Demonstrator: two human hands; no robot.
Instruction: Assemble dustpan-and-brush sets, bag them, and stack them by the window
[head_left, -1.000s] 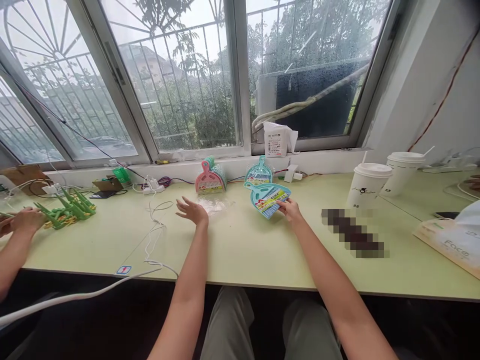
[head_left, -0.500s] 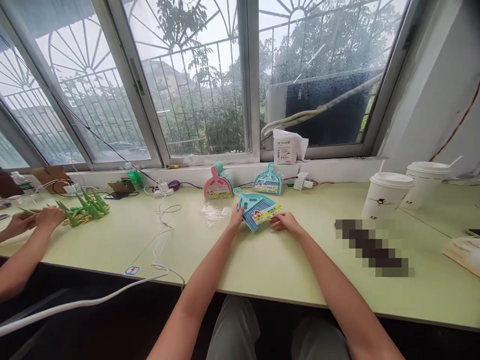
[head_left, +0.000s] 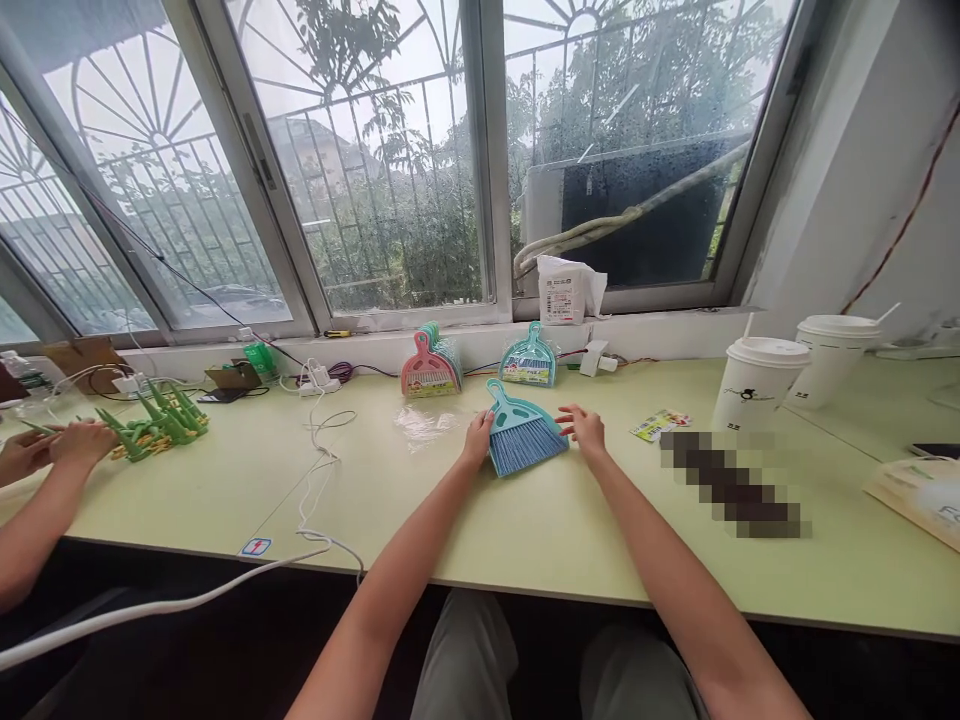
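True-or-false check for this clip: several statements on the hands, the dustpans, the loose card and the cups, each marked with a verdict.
1. The left hand grips the held teal dustpan. True.
2. A printed card covers that dustpan's blue bristles. False: they are uncovered, and a loose card lies on the table.
3. The pink dustpan is at the back of its row. False: it is at the front.
4. Both lidded cups are right of the right hand. True.

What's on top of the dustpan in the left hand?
A brush's blue bristles lie across the wide part of the dustpan, which the left hand holds. They cover the surface beneath, so I can't see what, if anything, is under them.
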